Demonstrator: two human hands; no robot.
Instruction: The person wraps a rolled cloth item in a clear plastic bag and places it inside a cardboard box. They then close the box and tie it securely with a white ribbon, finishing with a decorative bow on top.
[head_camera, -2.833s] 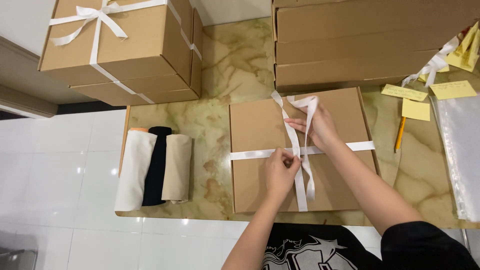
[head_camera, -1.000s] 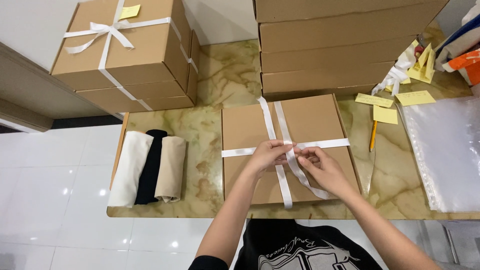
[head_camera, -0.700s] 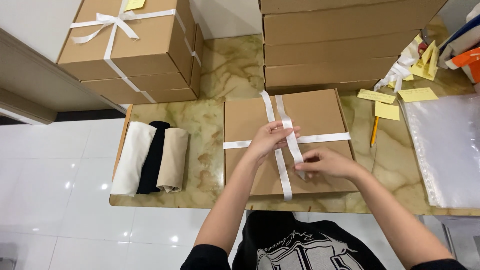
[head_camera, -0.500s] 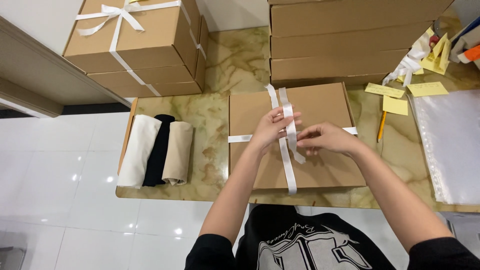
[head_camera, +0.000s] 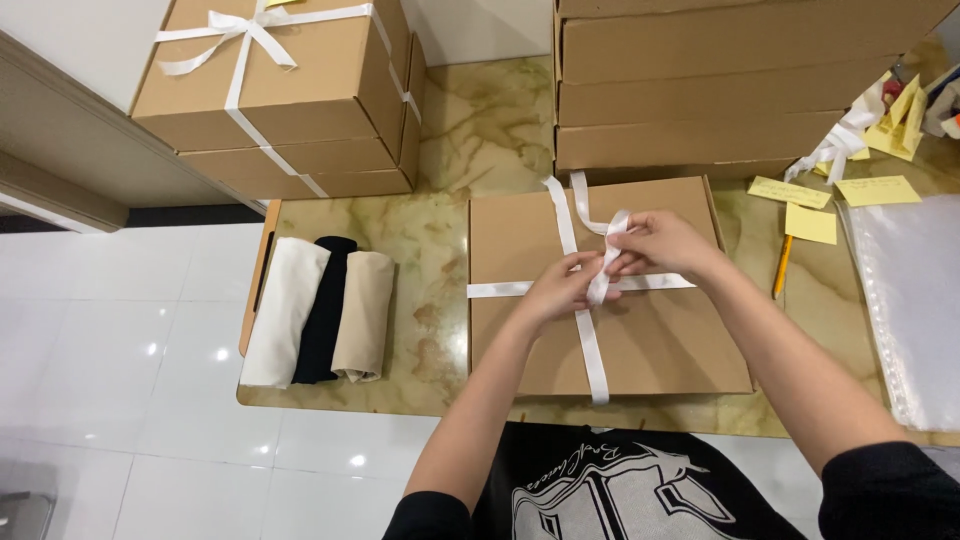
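A flat brown cardboard box (head_camera: 640, 340) lies on the marble table in front of me, with a white ribbon (head_camera: 592, 350) crossed over its lid. My left hand (head_camera: 558, 292) pinches the ribbon at the crossing near the lid's middle. Just to its right, my right hand (head_camera: 660, 244) holds a loop of the same ribbon raised above the lid. One ribbon tail runs down over the box's near edge, and two tails lie toward the far edge.
Three rolled cloths, white (head_camera: 285, 312), black (head_camera: 325, 308) and beige (head_camera: 362, 315), lie at the left. Ribbon-tied boxes (head_camera: 290, 90) are stacked at the back left, plain boxes (head_camera: 720, 85) behind. Yellow notes (head_camera: 812, 222), a pencil (head_camera: 782, 266) and clear sleeves (head_camera: 915, 310) sit right.
My hands have stayed at the ribbon crossing; the right hand has lifted a loop higher over the lid. The view has shifted slightly.
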